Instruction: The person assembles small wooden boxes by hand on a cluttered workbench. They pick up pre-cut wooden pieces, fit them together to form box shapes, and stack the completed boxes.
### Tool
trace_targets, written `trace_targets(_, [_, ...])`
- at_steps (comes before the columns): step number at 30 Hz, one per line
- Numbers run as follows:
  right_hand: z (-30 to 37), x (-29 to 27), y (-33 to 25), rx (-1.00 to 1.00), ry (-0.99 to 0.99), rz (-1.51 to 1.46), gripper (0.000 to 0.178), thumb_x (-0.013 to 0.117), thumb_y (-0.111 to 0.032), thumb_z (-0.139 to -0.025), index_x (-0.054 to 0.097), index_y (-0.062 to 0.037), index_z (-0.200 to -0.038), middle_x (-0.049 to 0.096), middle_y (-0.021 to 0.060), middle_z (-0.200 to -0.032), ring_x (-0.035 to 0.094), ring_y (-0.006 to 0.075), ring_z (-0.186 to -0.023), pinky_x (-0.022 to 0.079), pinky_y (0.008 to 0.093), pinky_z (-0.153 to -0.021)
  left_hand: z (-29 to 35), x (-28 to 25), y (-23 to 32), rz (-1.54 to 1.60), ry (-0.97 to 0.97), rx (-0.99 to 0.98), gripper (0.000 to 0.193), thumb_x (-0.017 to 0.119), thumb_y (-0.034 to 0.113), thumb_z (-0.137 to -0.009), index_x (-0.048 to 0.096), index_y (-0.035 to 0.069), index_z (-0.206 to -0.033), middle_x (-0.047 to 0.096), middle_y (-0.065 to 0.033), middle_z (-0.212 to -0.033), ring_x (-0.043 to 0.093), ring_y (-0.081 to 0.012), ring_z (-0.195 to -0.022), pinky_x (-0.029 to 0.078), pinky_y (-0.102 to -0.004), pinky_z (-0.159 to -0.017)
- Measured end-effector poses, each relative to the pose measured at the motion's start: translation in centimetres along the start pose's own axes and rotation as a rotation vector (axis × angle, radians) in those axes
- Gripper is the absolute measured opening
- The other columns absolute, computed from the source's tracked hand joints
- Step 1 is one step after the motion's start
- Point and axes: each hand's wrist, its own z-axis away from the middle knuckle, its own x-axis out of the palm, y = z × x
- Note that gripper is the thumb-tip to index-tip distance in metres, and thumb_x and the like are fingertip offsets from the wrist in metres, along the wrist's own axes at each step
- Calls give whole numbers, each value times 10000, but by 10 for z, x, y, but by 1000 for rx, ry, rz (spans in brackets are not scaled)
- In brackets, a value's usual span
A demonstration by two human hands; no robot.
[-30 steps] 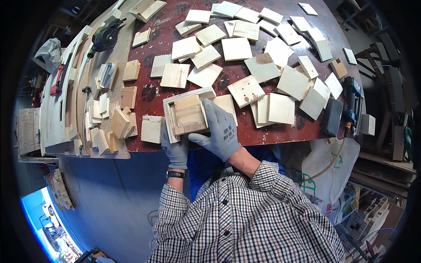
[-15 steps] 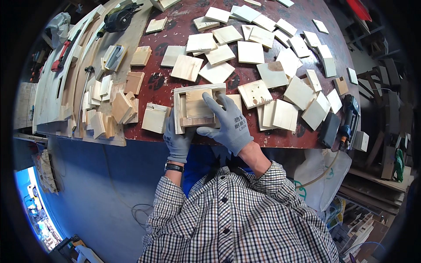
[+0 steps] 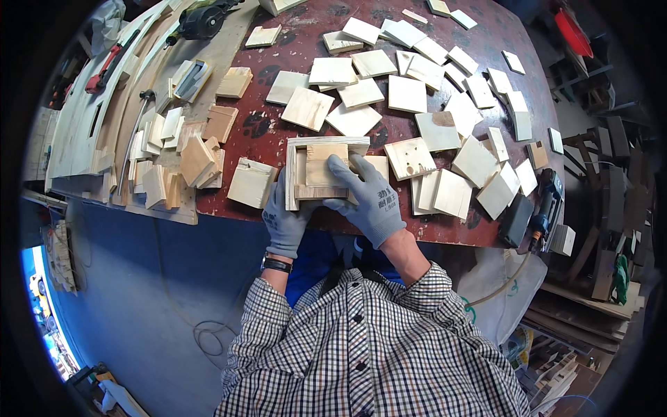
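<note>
A small open wooden box [image 3: 316,174] sits at the near edge of the dark red worktable [image 3: 271,132]. My left hand [image 3: 283,221], in a grey glove, grips the box's left side and near corner. My right hand [image 3: 368,198], also gloved, lies over the box's right part, its fingers pressing a square wooden piece [image 3: 323,163] inside the frame. A loose wooden square [image 3: 251,182] lies just left of the box.
Several pale wooden squares [image 3: 406,94] are spread over the table behind and to the right. Stacked wood offcuts [image 3: 187,156] and long boards [image 3: 90,118] lie left. A cordless drill [image 3: 542,205] rests at the right near edge, another power tool [image 3: 205,19] far left.
The box and both hands stay together on the table's near edge; my right fingers have shifted further onto the piece inside the box. The view has tilted down slightly.
</note>
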Motion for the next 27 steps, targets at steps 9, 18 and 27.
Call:
trace_targets(9, [0, 2, 4, -21, -5, 25, 811, 857, -452, -818, 552, -250, -1541, 595, 169, -1388, 692, 382, -1108, 606, 462, -907, 4, 4, 2, 121, -78, -141, 896, 762, 632, -894, 532, -7, -1478, 632, -239, -1354, 653, -427, -1226, 575, -486, -992])
trace_targets(18, [2, 8, 7, -43, 15, 68, 808, 843, -481, -826, 549, -262, -1546, 591, 185, -1401, 693, 387, -1118, 603, 473, -909, 7, 8, -3, 72, -20, -93, 909, 758, 620, -889, 504, 2, -1506, 667, -180, -1240, 691, -360, -1047, 603, -464, -855])
trace_targets(27, [3, 11, 13, -95, 43, 147, 830, 827, -516, -833, 517, -273, -1564, 607, 179, -1391, 729, 364, -1079, 633, 449, -860, 0, 7, -2, 117, 22, -25, 882, 755, 640, -894, 531, 26, -1485, 661, -168, -1314, 676, -361, -1135, 586, -470, -936])
